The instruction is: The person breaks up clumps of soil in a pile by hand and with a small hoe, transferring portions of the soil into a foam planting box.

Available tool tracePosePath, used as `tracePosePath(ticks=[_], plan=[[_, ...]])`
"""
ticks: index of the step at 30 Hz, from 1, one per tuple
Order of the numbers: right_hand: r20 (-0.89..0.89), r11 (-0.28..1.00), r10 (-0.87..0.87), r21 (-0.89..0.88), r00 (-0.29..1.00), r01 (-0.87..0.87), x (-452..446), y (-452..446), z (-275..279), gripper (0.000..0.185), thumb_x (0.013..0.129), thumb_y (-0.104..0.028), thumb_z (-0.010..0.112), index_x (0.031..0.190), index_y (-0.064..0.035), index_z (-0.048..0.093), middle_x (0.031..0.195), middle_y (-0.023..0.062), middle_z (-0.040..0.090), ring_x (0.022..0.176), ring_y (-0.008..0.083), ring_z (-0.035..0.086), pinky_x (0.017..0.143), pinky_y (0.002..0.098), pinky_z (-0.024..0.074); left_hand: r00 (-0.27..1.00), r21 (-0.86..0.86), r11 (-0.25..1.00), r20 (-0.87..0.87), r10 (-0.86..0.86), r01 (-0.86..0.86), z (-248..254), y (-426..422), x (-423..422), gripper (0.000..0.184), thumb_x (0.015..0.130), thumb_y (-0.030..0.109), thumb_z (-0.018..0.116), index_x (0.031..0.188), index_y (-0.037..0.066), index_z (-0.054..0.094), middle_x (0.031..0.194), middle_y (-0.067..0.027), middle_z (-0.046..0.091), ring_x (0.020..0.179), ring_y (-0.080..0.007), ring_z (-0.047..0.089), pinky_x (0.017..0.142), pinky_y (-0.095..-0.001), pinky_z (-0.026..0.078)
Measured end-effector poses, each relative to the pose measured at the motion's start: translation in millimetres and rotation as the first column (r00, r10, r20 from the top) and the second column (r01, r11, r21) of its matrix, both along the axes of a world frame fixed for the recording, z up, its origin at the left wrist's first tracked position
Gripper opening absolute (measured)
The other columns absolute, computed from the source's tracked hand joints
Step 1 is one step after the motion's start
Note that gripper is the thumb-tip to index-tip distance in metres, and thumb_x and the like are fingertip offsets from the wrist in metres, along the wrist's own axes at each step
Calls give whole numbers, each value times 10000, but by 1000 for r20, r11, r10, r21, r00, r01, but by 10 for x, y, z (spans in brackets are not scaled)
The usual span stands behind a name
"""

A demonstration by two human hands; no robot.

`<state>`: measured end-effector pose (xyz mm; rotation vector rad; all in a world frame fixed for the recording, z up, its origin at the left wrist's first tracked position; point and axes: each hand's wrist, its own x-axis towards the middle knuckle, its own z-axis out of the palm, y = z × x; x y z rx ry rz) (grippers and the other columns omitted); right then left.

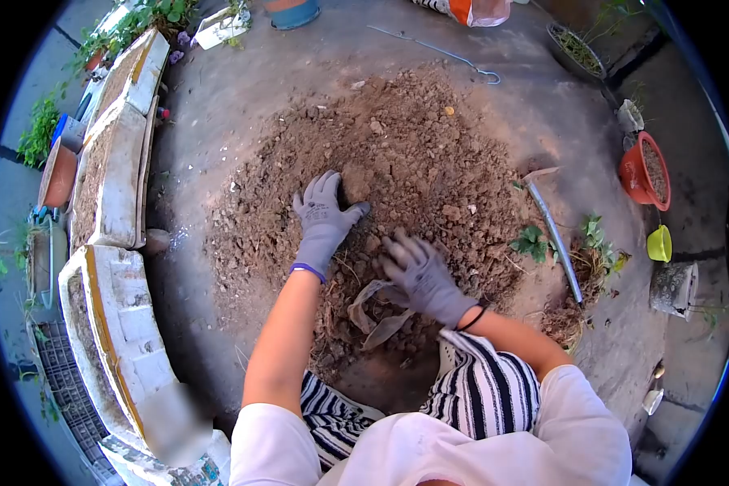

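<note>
Floor (206, 113) with pots (633, 172) around soil heap (413, 138)

The left glove (322, 224) and the right glove (431, 282) are grey, and the left one has a purple-blue hem (309, 270). The soil (413, 146) is brown. The trousers (488, 385) carry black and white stripes. Near the right edge of the grey floor (211, 105), the larger pot (632, 172) is orange-red, the smaller pot (659, 244) yellow-green.
</note>
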<state>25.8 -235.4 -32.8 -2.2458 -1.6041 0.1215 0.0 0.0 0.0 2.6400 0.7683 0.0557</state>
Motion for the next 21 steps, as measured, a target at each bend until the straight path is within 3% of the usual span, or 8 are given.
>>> tracePosePath(ticks=[2,7,9,11,13,14,16,21], plan=[[4,995,90,33,996,-90,-77,-34,-126,152,825,-316,667,902,-186,653,1348,48,504,1341,257,393,1132,499,268,1000,-47,999,-14,-8,7,52,48,-43,787,755,530,732,1373,111,483,1441,-124,447,1366,-293,359,1140,-524,192],[-145,964,28,265,989,12,352,114,262,100,786,-221,695,820,-166,619,1192,54,593,1183,237,528,1014,442,397,960,109,985,234,-154,131,562,-49,-233,781,787,379,772,1419,82,420,1466,-155,414,1293,-305,455,1105,-429,321],[-299,908,111,417,948,26,513,191,408,128,767,-144,708,845,-137,607,1105,55,629,1049,225,611,875,366,507,966,-772,586,239,-95,248,814,-288,-291,793,800,225,789,1443,36,366,1456,-152,414,1265,-247,471,1083,-380,372],[-335,833,208,554,919,13,538,270,540,188,779,-116,730,935,-126,625,1075,60,624,963,216,627,799,322,522,945,-887,340,326,-20,313,631,-533,-304,742,814,171,775,1420,8,380,1354,-132,477,1088,-170,554,938,-300,463],[-732,844,182,459,656,278,538,290,585,194,827,-142,743,998,-73,682,1028,58,648,943,169,621,823,301,511,907,-882,262,419,52,392,664,-677,-281,684,825,168,765,1389,0,416,1255,-115,550,952,-127,615,817,-252,523],[-725,839,163,458,669,293,505,294,601,194,827,-142,743,998,-73,682,1028,58,648,943,169,621,823,301,511,962,-942,204,272,8,265,713,-644,-298,585,833,189,756,1318,12,481,1127,-77,596,847,-100,611,715,-227,500],[-970,786,47,184,239,591,448,274,640,231,872,-185,721,1045,-42,670,1072,40,658,943,115,604,842,272,500,995,-983,182,13,-101,32,912,-639,-275,322,851,227,721,1096,47,615,811,37,622,663,-65,567,545,-200,406],[-975,600,134,224,180,768,521,151,474,192,901,-206,698,968,-42,623,970,7,651,878,77,564,771,265,485,974,-959,262,-154,-163,-107,758,-692,-403,375,871,226,684,1161,-8,636,844,-13,642,604,-73,552,553,-197,435]])
